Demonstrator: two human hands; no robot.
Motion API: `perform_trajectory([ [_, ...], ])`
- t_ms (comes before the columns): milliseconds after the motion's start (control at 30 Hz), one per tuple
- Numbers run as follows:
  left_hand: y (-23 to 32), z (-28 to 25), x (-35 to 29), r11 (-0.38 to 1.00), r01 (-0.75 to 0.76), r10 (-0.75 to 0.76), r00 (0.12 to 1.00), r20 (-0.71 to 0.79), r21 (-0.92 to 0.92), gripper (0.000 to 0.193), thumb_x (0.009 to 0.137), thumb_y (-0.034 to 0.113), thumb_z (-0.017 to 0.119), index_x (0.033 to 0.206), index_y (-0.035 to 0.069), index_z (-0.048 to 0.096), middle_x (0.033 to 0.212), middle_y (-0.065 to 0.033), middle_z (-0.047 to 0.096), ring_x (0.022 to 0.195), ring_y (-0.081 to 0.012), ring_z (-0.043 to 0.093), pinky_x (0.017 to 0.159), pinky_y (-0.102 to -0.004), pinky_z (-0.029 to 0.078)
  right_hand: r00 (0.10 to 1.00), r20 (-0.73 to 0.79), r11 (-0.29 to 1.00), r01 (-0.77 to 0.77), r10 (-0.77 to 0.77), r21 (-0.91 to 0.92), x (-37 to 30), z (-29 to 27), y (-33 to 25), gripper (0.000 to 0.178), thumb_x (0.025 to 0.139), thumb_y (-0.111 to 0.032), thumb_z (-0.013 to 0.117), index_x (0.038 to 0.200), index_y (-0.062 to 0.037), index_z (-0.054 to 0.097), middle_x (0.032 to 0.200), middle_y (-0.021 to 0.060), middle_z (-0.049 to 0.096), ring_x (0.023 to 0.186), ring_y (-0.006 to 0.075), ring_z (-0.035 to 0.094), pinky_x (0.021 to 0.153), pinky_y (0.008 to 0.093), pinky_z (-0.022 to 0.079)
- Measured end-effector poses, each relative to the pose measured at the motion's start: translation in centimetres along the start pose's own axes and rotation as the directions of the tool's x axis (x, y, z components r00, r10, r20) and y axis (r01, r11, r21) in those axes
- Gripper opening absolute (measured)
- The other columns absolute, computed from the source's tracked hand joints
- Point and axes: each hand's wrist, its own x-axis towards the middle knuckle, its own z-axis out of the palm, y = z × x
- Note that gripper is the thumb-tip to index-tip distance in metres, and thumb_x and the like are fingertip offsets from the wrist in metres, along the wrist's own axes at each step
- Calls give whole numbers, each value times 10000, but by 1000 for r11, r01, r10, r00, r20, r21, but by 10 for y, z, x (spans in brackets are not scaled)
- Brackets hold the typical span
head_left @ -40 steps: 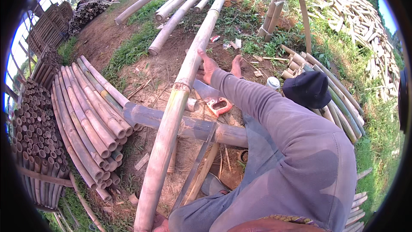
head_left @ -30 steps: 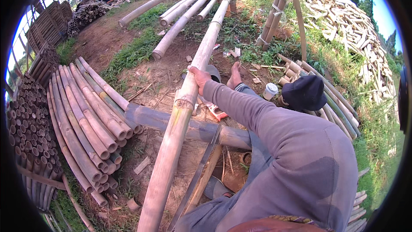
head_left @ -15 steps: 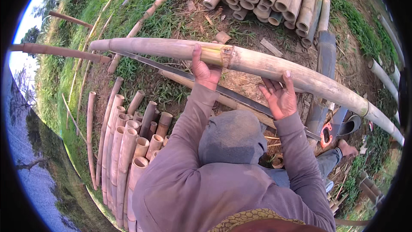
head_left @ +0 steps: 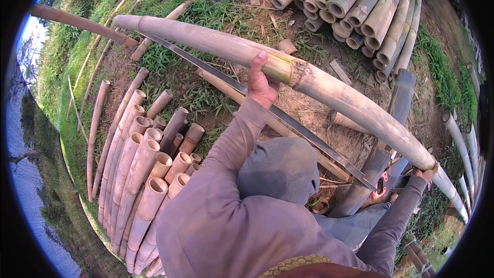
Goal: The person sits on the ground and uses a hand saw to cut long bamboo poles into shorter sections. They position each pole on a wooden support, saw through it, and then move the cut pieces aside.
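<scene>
A long, pale, round bamboo pole (head_left: pixel 355 107) is being held across a dark grey bamboo log (head_left: pixel 403 95), gripped by the left hand (head_left: pixel 263 88) and, farther right, the right hand (head_left: pixel 426 173); no cut is being seen.

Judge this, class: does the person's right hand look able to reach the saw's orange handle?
Probably yes, if the right hand lets go of the bamboo pole; the orange handle shows nearby, mostly uncovered.

Outdoor bamboo yard (head_left: pixel 313 110), stacked poles (head_left: pixel 383 7)
</scene>
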Motion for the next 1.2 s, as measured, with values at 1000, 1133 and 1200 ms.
perform_trajectory([
  [1000,104,-130,62,375,256,667,593,-451,891,893,872,455,823,1525,20,397,1400,-207,553,1255,-340,578,1052,-514,469,134,980,-271,958,149,-90,-286,5,194,389,792,-209,834,1112,-70,662,992,118,703,942,331,699,807,453,546],
  [1133,103,-147,58,954,68,112,825,-554,293,629,964,454,735,1404,92,470,1046,-90,561,796,-207,586,661,-419,506,-15,994,-302,952,109,48,-282,-11,169,430,806,-208,826,1175,-59,663,1053,128,689,935,343,674,835,467,535],
  [1200,95,-129,57,985,-4,93,851,-517,171,496,1016,455,667,1338,118,496,906,-33,497,630,-143,489,524,-343,435,-83,993,-316,943,84,106,-273,-21,161,453,824,-208,816,1215,-45,656,1100,144,683,945,356,661,840,468,529],
])
